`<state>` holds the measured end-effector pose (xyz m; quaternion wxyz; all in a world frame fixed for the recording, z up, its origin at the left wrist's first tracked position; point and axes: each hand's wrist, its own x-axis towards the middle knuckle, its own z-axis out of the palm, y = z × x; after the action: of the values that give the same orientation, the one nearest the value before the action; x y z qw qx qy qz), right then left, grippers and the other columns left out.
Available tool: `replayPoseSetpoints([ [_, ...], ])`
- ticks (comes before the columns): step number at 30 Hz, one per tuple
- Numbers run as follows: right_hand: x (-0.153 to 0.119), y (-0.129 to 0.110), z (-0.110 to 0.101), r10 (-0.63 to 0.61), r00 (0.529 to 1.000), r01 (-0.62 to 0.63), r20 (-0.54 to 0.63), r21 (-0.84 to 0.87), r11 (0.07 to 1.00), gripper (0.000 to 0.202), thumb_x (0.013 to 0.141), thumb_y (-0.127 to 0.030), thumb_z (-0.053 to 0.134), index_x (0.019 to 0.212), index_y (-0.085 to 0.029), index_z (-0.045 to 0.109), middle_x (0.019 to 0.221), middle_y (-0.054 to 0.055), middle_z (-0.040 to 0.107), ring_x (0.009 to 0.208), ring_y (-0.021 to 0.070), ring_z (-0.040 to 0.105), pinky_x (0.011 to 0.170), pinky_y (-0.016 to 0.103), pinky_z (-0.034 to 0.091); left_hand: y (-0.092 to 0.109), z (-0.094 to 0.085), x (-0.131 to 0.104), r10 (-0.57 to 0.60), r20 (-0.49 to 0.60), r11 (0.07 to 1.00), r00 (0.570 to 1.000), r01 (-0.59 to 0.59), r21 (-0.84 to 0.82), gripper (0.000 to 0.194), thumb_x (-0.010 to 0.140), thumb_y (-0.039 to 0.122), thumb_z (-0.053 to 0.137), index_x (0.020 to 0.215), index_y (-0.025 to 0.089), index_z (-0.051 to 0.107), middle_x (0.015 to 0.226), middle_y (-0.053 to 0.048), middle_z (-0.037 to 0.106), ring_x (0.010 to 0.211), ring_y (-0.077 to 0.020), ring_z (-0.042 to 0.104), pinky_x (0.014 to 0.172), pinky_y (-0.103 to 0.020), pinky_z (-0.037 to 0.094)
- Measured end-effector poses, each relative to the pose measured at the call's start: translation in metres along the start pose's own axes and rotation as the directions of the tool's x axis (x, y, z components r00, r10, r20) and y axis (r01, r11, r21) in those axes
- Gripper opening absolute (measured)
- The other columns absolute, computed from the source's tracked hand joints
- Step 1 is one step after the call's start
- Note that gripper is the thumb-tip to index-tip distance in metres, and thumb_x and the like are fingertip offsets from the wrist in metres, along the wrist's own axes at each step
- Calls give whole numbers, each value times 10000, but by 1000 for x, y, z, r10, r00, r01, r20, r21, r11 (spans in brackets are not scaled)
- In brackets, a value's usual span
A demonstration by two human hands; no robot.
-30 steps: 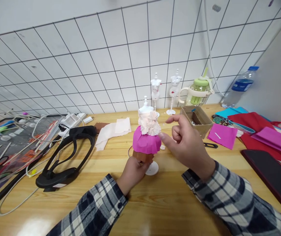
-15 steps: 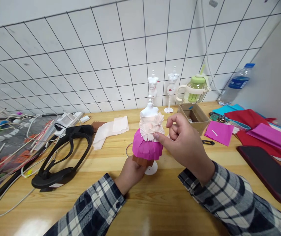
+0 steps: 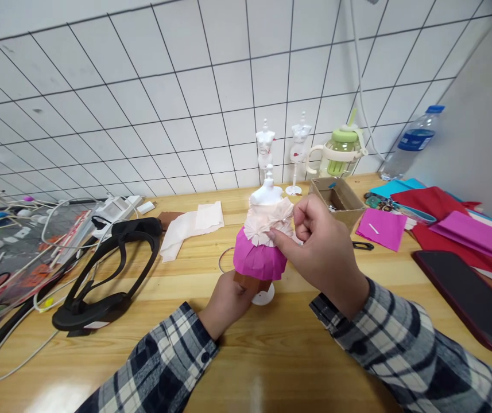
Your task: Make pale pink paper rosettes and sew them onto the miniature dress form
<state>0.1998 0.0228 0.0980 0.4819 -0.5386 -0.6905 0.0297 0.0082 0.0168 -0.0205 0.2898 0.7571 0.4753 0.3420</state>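
Observation:
A small white dress form (image 3: 267,192) wears pale pink ruffled paper (image 3: 263,222) over a magenta pleated paper skirt (image 3: 258,258), with brown paper below it. The form leans slightly, its round white base (image 3: 263,296) near the table. My left hand (image 3: 228,301) is closed around the lower part under the skirt, its fingertips partly hidden by the brown paper. At the right side of the ruffles is my right hand (image 3: 325,246), fingers curled, with thumb and forefinger at the edge of the pale pink paper.
Two white dress forms (image 3: 265,143) (image 3: 300,140) stand by the tiled wall. Right of them are a green-lidded cup (image 3: 343,150), a cardboard box (image 3: 349,213), a bottle (image 3: 415,140), coloured paper (image 3: 382,228) and a phone (image 3: 472,298). Leftward lie pale paper strips (image 3: 189,229) and a black headset (image 3: 84,312).
The top of the dress form has tilted a little to the right. My right thumb and forefinger have come onto the ruffles' right edge, and the camera view has shifted slightly.

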Motion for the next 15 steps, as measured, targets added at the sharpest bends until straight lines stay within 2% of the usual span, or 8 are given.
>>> replayPoseSetpoints([
  [2, -3, 2, 3, -140, 987, 132, -75, -99, 986, 253, 796, -302, 638, 683, -207, 433, 515, -69, 436, 469, 78, 392, 481, 223, 267, -3, 0, -1, 44, 57, 999, 997, -46, 30, 167, 872, 290, 557, 889, 197, 695, 880, -30, 733, 822, -184, 659, 747, -289, 516],
  [4, -5, 5, 5, -296, 951, 277, -89, -177, 944, 214, 840, -254, 583, 653, -202, 491, 532, -43, 510, 508, 94, 449, 507, 244, 275, -5, 0, -2, 62, 77, 997, 995, -65, 46, 166, 881, 276, 546, 894, 197, 691, 895, -29, 731, 820, -181, 657, 750, -289, 512],
  [6, -6, 10, 7, -423, 904, 403, -59, -207, 891, 144, 860, -206, 551, 720, -213, 584, 586, -30, 592, 561, 109, 511, 532, 258, 290, -6, 0, -3, 63, 70, 996, 996, -67, 53, 160, 879, 274, 549, 885, 193, 687, 884, -29, 729, 812, -178, 653, 752, -290, 511],
  [8, -7, 14, 9, -497, 867, 481, -28, -213, 851, 120, 872, -194, 542, 840, -235, 650, 666, -27, 657, 615, 119, 556, 551, 264, 304, -6, 1, -3, 68, 67, 996, 995, -71, 53, 159, 879, 276, 548, 877, 189, 681, 877, -29, 725, 805, -175, 648, 752, -291, 512],
  [11, -6, 17, 9, -492, 871, 479, -4, -223, 849, 173, 887, -213, 539, 991, -248, 672, 763, -21, 706, 666, 126, 593, 570, 266, 321, -5, 1, -2, 65, 70, 997, 995, -68, 41, 147, 874, 270, 553, 880, 185, 673, 888, -34, 725, 814, -179, 649, 754, -296, 516],
  [15, -5, 15, 8, -417, 908, 415, 45, -236, 879, 192, 906, -240, 525, 1019, -248, 680, 771, -22, 716, 676, 127, 617, 584, 267, 336, -7, 1, -3, 53, 71, 998, 996, -55, 26, 125, 862, 255, 570, 898, 181, 665, 899, -42, 725, 805, -182, 652, 733, -298, 519],
])
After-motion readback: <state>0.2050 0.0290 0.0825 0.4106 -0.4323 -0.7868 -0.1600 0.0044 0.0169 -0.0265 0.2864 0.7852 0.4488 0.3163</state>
